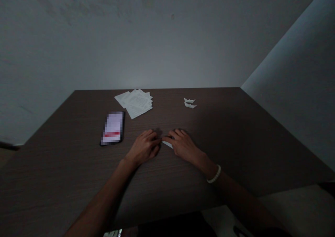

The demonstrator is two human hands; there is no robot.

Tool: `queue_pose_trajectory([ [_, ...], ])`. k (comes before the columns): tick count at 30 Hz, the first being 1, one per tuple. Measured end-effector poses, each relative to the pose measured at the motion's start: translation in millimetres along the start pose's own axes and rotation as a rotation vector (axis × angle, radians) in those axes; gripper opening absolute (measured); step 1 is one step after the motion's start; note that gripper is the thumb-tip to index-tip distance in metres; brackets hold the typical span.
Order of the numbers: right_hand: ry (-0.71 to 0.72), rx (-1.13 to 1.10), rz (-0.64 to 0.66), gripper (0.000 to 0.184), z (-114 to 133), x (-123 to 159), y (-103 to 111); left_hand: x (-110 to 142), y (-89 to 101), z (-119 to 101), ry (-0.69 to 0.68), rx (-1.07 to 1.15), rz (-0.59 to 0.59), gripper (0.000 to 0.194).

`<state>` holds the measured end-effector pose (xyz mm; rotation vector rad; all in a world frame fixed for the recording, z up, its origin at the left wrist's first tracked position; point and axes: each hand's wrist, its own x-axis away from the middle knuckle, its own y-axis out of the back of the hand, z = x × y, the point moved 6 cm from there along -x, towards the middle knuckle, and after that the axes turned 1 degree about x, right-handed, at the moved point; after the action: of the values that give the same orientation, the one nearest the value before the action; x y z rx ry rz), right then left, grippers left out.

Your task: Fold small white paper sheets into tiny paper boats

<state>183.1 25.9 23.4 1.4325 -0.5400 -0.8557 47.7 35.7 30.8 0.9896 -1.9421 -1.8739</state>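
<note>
A small piece of folded white paper (168, 144) lies on the table before me, mostly covered by my fingers. My left hand (145, 147) is closed at its left end, with the fingers curled and the index fingertip against the paper. From the other side my right hand (183, 145) grips the same piece, its fingers bent over the top. The exact shape of the folds is hidden. Two small folded paper boats, a rear one (188, 100) and a front one (190, 105), sit close together farther back on the right.
A fanned stack of printed paper sheets (137, 104) lies at the back left of the dark wooden table (162, 184). Nearer, left of my hands, rests a phone (112, 128) with its screen lit and blurred. A wall (167, 48) stands behind the table's far edge.
</note>
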Motion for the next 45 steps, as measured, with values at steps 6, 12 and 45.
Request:
queue_pose_trajectory([
  [6,-0.013,0.001,-0.012,0.041,-2.4,0.9,-0.2,1.5,-2.9,1.9,-0.002,-0.024,0.002,0.022],
  [12,-0.027,-0.011,-0.022,0.035,-4.8,2.6,0.3,1.1,-4.6,0.4,-0.003,-0.025,0.003,0.023],
  [45,-0.25,-0.205,-0.253,0.019,-31.3,9.3,1.8,1.4,-1.7,-5.0,-0.027,-0.122,-0.041,0.021],
])
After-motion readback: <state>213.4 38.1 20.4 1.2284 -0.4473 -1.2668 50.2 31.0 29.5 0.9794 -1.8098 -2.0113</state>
